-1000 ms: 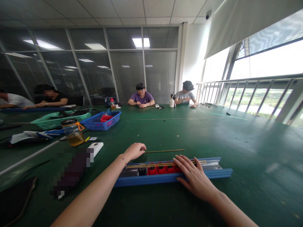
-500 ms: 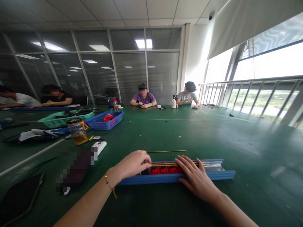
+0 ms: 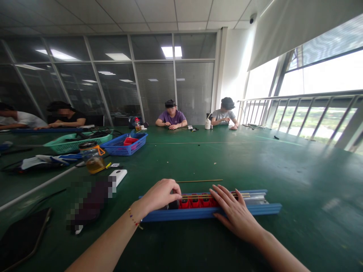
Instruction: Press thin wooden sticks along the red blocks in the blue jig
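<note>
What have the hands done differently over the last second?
The left hand came back from the loose thin rod on the table onto the left end of the blue rail, fingers curled over the black piece there. The right hand stayed flat on the rail beside the red pieces. The rod did not move.

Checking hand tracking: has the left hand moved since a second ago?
Yes. The left hand came back from beside the loose rod onto the blue tray's left end, by the red blocks.

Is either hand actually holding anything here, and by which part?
Nothing is lifted. The left hand pinches at the left end of the rods in the blue rail; the right hand lies flat across that rail.
</note>
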